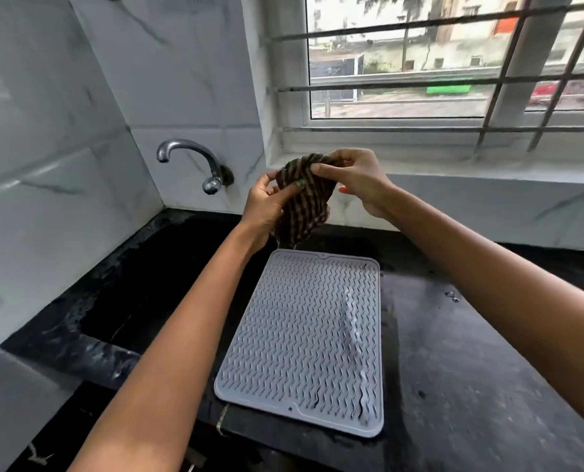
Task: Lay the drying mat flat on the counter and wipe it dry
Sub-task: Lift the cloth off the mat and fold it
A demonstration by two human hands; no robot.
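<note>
both hands (pixel 266 199) gripping striped cloth (pixel 302 206), above flat mat (pixel 304 342)

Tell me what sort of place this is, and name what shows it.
Most likely a home kitchen. A wall tap juts from marble-look tiles over a dark sink recess, a grey ridged drying mat lies flat on the black counter, and both hands hold a striped cloth above it.

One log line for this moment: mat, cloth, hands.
drying mat: flat on counter | striped cloth: held above mat's far edge | left hand, right hand: both holding cloth | wiping: not started
</note>
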